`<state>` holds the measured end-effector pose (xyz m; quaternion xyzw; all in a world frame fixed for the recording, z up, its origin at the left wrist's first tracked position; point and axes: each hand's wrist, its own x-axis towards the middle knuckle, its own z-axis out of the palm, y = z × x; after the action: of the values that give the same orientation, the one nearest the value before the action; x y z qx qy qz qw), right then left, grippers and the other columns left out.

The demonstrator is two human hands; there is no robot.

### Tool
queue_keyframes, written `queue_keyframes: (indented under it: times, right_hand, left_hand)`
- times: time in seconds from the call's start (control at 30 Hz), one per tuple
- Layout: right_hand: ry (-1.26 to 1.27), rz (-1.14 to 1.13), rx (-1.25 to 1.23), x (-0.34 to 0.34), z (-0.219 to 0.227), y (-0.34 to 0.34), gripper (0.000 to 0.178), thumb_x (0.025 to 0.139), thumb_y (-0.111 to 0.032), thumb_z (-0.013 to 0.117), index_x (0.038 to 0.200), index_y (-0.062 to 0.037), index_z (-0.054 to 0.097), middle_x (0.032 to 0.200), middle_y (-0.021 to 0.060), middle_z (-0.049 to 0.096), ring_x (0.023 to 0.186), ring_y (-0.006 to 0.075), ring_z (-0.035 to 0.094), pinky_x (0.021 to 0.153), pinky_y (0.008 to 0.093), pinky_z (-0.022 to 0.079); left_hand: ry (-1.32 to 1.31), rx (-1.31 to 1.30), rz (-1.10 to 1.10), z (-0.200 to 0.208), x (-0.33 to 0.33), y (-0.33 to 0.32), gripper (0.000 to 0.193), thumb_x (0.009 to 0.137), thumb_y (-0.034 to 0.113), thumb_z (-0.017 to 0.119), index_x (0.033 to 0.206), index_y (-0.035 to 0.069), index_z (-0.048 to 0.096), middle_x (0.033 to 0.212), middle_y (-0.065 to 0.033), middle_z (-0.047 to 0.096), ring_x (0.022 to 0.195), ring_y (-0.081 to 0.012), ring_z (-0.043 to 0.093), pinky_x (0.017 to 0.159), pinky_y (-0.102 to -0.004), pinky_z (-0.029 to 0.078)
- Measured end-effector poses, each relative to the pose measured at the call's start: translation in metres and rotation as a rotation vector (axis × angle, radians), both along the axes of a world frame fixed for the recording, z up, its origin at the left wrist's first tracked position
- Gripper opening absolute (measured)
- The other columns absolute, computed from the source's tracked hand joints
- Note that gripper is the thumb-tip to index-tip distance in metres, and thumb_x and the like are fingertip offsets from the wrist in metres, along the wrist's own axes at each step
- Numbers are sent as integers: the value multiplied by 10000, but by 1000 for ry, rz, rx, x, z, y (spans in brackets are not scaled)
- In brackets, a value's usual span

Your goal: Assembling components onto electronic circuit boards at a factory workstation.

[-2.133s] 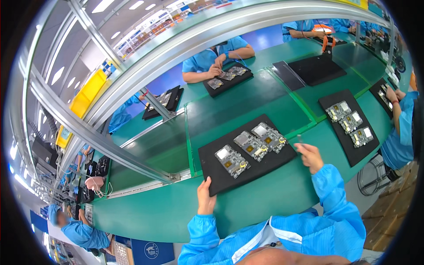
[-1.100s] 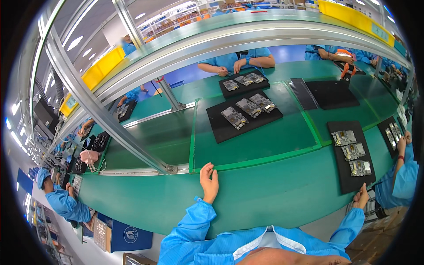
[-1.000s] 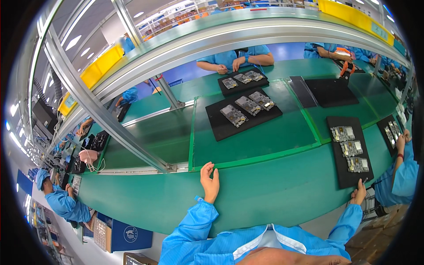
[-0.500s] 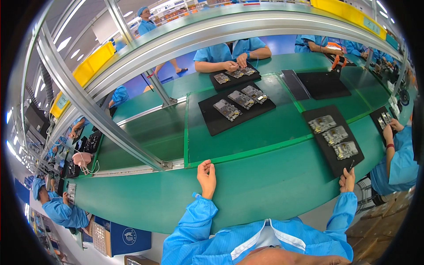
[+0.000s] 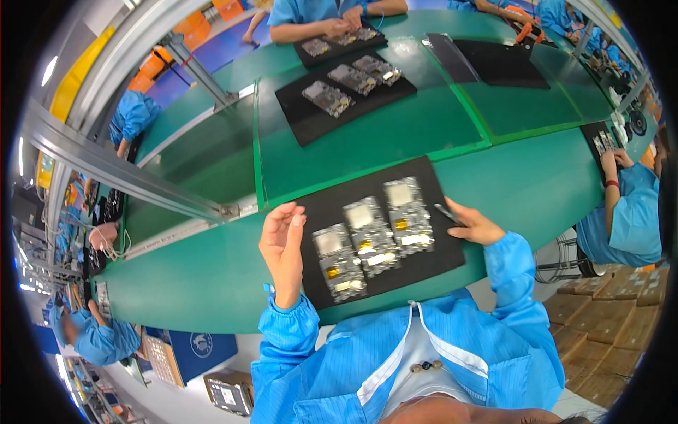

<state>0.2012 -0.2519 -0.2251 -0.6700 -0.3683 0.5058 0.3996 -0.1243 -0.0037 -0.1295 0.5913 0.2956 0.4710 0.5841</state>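
A black foam pad lies in front of me on the green bench, slightly turned, with three circuit boards side by side: a left board, a middle board and a right board. Each has a pale square patch and small yellow spots. At the pad's left edge is my left hand, raised, holding nothing, its fingers loosely bent and the thumb apart. My right hand is at the pad's right edge, closed round a slim dark tool that resembles tweezers. Whether that hand also touches the pad is unclear.
Across the bench, another black pad carries three boards, near a co-worker's hands. A bare black pad lies further right. A metal frame post slants across the left. Another co-worker sits at the right.
The pad with three boards has come from the right to directly before me and turned. My right hand moved left with it, and my left hand is now by its left edge. The view has shifted.
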Motion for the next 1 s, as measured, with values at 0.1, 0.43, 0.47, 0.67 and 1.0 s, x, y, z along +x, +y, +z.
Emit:
queue_keyframes:
  times: [0.1, 0.43, 0.47, 0.67, 1.0]
  right_hand:
    - [-138, 70, 144, -33, 6, 38, 673, 959, -104, 714, 1563, -66, 419, 1557, 175, 490, 1369, 262, 535, 1104, 384, 471]
    - [-608, -109, 444, -84, 26, 78, 200, 912, -123, 726, 1089, -30, 740, 966, 163, 721, 858, 364, 692, 729, 418, 542]
    - [-638, -113, 445, -88, 22, 80, 192, 908, -123, 725, 1078, -35, 739, 941, 157, 711, 853, 366, 683, 726, 425, 539]
    - [-700, -162, 553, -112, 12, 97, 188, 886, -137, 751, 1069, -95, 748, 968, 73, 690, 844, 299, 696, 712, 388, 556]
    - [-714, -172, 536, -110, 7, 104, 142, 856, -129, 798, 973, -63, 752, 945, 70, 690, 799, 277, 694, 668, 367, 538]
  left_hand:
    - [64, 17, -144, 8, 5, -12, 216, 986, 23, 674, 1200, -1, 658, 1156, -74, 702, 1064, -142, 657, 959, -288, 513]
    - [573, 525, -190, -71, 62, -26, 229, 786, 86, 812, 974, 26, 696, 1070, -133, 666, 1025, -356, 626, 880, -433, 512]
    - [595, 554, -168, -78, 67, -26, 221, 778, 82, 811, 958, 32, 693, 1064, -129, 659, 1021, -356, 621, 877, -439, 508]
    - [540, 612, -170, -89, 64, -28, 122, 771, 59, 801, 834, 49, 697, 996, -95, 654, 967, -319, 623, 828, -427, 477]
    - [573, 617, -206, -88, 64, -24, 125, 770, 77, 830, 858, 54, 745, 1021, -76, 649, 990, -288, 611, 853, -405, 464]
